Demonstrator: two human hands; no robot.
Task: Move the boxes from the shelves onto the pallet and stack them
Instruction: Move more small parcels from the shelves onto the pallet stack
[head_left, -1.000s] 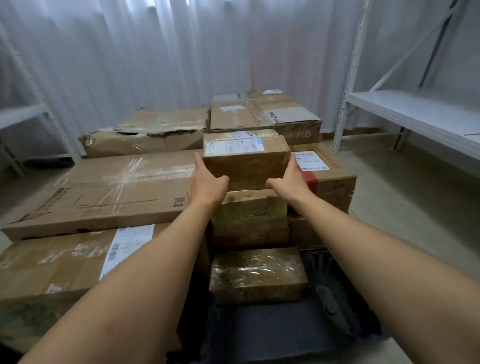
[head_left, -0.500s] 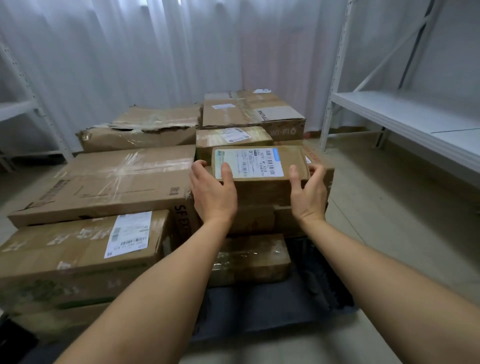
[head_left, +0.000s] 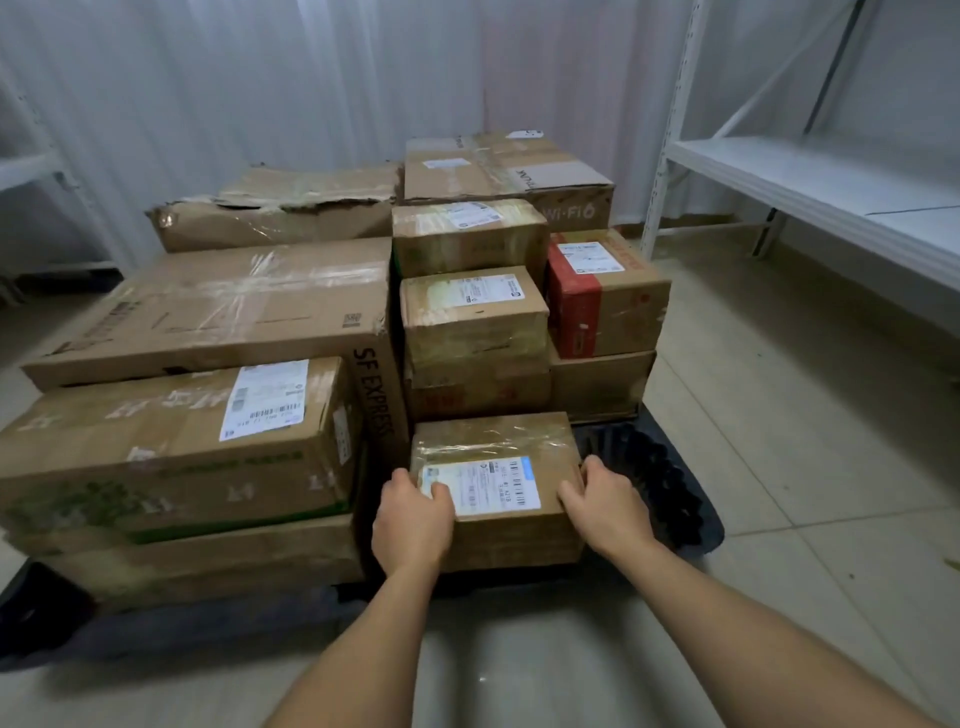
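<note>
- The small labelled box (head_left: 496, 493), brown cardboard with glossy tape across its lid and a white shipping label with a blue corner, sits low at the near end of the pallet (head_left: 670, 493), apparently on top of another carton whose taped lid shows just behind it.
- The left hand (head_left: 413, 517) grips the box's left edge, fingers curled over onto the label; the right hand (head_left: 602, 506) clasps its right edge, fingers wrapped round the side.
- Right of the small labelled box, a bare strip of dark, ribbed plastic pallet lies open up to its rounded corner.
- Left of it, almost touching, stands a wide carton with a white label (head_left: 176, 441), stacked on a flatter one; beyond that rises the long SF Express carton (head_left: 223, 306), its tape wrinkled.
- Directly behind the small labelled box, a column of small taped boxes (head_left: 475, 317) climbs in steps, with a red-sided box (head_left: 602, 296) at their right.
- Farther right of the box, across pale floor tiles, stands a white metal shelf (head_left: 831, 182) with a flat board.
</note>
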